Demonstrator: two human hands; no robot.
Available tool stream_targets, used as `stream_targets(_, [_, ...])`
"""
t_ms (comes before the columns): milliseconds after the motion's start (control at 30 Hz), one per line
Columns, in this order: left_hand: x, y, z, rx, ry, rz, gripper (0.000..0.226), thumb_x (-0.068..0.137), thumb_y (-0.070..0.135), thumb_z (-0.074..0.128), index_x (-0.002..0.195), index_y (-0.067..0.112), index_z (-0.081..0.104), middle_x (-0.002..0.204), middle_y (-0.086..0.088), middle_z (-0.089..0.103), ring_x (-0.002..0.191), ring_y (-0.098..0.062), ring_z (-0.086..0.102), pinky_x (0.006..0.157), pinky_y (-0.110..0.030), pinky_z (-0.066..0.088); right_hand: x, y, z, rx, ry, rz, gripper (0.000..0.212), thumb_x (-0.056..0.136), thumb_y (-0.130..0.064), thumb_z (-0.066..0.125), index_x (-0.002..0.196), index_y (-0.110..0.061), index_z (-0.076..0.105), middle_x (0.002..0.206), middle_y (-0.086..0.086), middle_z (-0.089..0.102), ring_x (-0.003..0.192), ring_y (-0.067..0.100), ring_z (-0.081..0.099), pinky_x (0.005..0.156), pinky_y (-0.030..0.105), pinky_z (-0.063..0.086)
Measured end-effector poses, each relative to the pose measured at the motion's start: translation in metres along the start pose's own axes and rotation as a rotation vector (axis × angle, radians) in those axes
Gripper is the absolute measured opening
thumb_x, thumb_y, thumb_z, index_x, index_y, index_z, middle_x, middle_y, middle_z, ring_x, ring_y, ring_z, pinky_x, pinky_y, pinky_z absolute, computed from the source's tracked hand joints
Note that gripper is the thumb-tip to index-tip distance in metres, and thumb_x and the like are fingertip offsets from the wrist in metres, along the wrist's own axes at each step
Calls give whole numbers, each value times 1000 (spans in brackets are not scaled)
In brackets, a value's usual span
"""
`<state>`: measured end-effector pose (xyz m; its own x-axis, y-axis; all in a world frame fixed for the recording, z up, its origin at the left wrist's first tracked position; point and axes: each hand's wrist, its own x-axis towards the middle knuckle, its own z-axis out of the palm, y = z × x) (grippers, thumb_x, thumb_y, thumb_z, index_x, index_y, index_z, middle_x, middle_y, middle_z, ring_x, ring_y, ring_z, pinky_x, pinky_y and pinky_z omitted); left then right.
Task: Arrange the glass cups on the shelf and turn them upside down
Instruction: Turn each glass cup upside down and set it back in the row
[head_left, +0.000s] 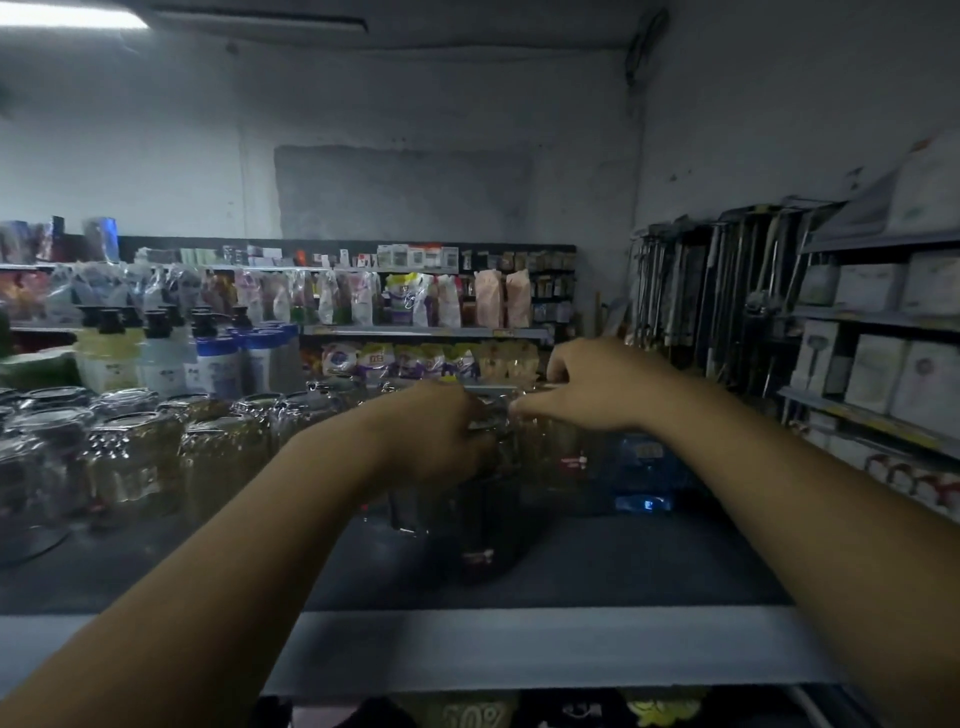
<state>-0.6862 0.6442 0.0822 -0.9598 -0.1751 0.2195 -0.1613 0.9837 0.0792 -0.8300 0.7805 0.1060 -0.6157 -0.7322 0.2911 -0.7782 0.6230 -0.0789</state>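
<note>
Head: glass cup (500, 434) between left hand (441, 434), right hand (597, 387).

On dark shelf (623, 561) with pale front lip: glass cups (135, 457) crowded at left and middle, blue item (644, 467) toward right rear.

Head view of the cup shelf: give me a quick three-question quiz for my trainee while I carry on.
1. True or false: the left hand lies flat on the shelf, away from any glass.
2. Multiple choice: where does the big group of glass cups stand? A left of the hands, B far right by the boxes, C on the shelf below.
3. Short answer: what colour is the pack just right of the held glass?
Key: 1 false, it grips a glass cup, which the right hand also pinches. 2 A. 3 blue.
</note>
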Motion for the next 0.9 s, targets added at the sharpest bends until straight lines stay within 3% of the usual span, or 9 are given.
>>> stream_targets(200, [5, -10, 7, 21, 22, 55, 34, 101, 45, 44, 88, 20, 63, 88, -4, 65, 78, -20, 63, 71, -33, 49, 8, -9, 10, -86, -67, 56, 65, 79, -74, 65, 111, -18, 62, 110, 3, 64, 97, 22, 61, 87, 40, 55])
stream_targets(400, [9, -14, 12, 33, 103, 119, 37, 96, 48, 43, 68, 24, 44, 77, 1, 49, 73, -24, 54, 67, -31, 41, 14, -6, 18, -102, -157, 61, 63, 79, -63, 72, 119, -15, 65, 120, 7, 66, 106, 25, 63, 94, 42, 54])
stream_targets(733, [10, -15, 8, 22, 52, 131, 40, 89, 55, 38, 77, 22, 57, 80, 3, 61, 73, -16, 62, 72, -36, 54, 6, 14, 26, 48, -77, -20, 73, 74, -67, 75, 131, -25, 57, 130, -4, 59, 114, 17, 57, 97, 38, 51])
stream_targets(833, [14, -9, 1, 43, -14, 112, 34, 98, 49, 45, 89, 23, 65, 86, 4, 67, 77, -11, 66, 76, -36, 57, -10, 44, 9, 194, 26, -118, 49, 88, -51, 70, 129, -26, 60, 118, -14, 56, 109, 7, 55, 87, 23, 46])
stream_targets(900, [24, -1, -5, 53, 4, 122, 27, 99, 44, 51, 107, 25, 68, 102, 5, 69, 90, -11, 68, 86, -38, 59, -14, 74, -3, 232, 84, -120, 27, 96, -31, 67, 123, -25, 65, 114, -11, 62, 107, 8, 59, 90, 27, 50])
